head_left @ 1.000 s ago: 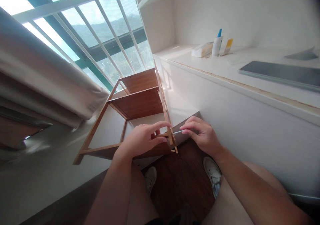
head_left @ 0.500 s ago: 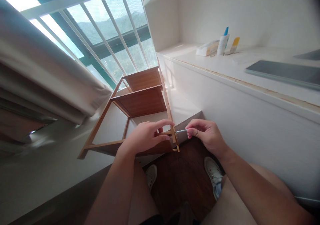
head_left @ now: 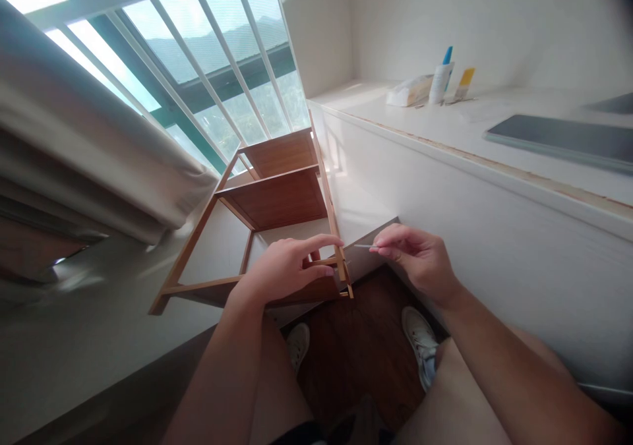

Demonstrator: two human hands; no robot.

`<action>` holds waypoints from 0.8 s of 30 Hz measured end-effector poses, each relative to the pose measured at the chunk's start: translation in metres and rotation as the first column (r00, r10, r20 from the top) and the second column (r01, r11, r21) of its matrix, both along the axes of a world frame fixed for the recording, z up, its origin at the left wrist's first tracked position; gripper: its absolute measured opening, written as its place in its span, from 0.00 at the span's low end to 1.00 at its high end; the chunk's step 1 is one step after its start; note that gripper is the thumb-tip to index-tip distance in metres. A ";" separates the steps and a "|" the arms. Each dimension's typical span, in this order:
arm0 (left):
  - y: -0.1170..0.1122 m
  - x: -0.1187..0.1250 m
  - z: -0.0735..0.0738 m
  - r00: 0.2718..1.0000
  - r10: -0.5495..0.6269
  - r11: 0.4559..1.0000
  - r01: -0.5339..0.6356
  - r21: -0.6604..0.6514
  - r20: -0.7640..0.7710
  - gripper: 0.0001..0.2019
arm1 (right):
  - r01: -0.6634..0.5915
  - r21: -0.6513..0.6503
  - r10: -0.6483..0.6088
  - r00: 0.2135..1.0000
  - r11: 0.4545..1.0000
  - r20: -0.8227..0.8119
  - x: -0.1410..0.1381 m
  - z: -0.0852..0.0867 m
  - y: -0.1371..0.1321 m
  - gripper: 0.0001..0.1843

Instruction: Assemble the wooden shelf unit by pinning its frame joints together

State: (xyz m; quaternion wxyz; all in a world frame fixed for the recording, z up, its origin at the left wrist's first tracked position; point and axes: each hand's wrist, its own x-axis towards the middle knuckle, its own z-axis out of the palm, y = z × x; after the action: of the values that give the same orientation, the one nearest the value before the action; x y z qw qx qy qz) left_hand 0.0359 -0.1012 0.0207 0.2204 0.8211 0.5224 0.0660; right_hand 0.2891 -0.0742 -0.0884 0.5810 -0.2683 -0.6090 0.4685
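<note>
A brown wooden shelf unit (head_left: pixel 277 201) with slim legs and several boards stands tilted in view before me. My left hand (head_left: pixel 291 267) is closed around its near corner, fingers above and thumb below a wooden rail by the right-hand leg (head_left: pixel 341 267). In my right hand (head_left: pixel 415 254), a thin silvery metal rod (head_left: pixel 363 246), perhaps a hex key, is pinched between thumb and fingertips. Its free end points left at the leg, with a small gap between them. The rod's other end is hidden in my fingers.
On the white ledge (head_left: pixel 376 112) at right stand a white bottle with a blue tip (head_left: pixel 440 82), a yellow-topped item (head_left: pixel 465 84), a soft white packet (head_left: pixel 409 91) and a dark flat phone-like slab (head_left: pixel 564 138). A curtain (head_left: pixel 99 128) hangs left; my shoes (head_left: pixel 419 336) are below.
My right hand has drawn the rod back from the leg's joint, moving slightly right and up. My left hand keeps its hold on the shelf unit.
</note>
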 end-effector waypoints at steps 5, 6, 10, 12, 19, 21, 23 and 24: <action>-0.001 0.000 -0.001 1.000 0.005 1.000 -0.005 0.008 0.005 0.20 | -0.083 0.208 0.045 0.983 0.975 0.179 -0.001 0.004 -0.004 0.10; -0.001 0.000 -0.001 1.000 0.006 1.000 -0.006 0.009 0.005 0.20 | -0.096 0.218 0.056 0.981 0.971 0.185 -0.002 0.005 -0.005 0.10; 0.000 0.001 -0.001 1.000 0.004 1.000 -0.004 0.010 0.000 0.20 | -0.140 0.189 0.111 0.981 0.972 0.157 -0.002 0.007 -0.004 0.09; -0.001 0.001 -0.001 1.000 0.003 1.000 -0.003 0.012 -0.001 0.20 | -0.170 0.161 0.146 0.977 0.972 0.152 -0.001 0.008 -0.003 0.08; -0.001 0.002 -0.001 1.000 0.001 1.000 -0.001 0.022 0.004 0.20 | -0.190 0.059 0.176 0.967 0.980 0.184 0.001 0.009 -0.003 0.05; -0.001 0.002 -0.001 1.000 -0.001 1.000 0.001 0.025 0.004 0.20 | -0.173 0.040 0.163 0.969 0.984 0.184 0.001 0.009 -0.002 0.04; -0.001 0.002 -0.001 1.000 -0.001 1.000 0.001 0.023 0.003 0.20 | -0.164 0.026 0.157 0.970 0.986 0.188 0.002 0.008 -0.001 0.04; -0.001 0.002 -0.001 1.000 0.001 1.000 -0.001 0.020 0.003 0.20 | -0.168 0.023 0.160 0.968 0.986 0.193 0.002 0.008 0.000 0.04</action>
State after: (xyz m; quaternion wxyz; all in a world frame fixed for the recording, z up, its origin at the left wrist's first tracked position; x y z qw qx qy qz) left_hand 0.0377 -0.1022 0.0195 0.2129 0.8229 0.5217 0.0727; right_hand 0.2914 -0.0747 -0.0802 0.4847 -0.2491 -0.6908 0.4751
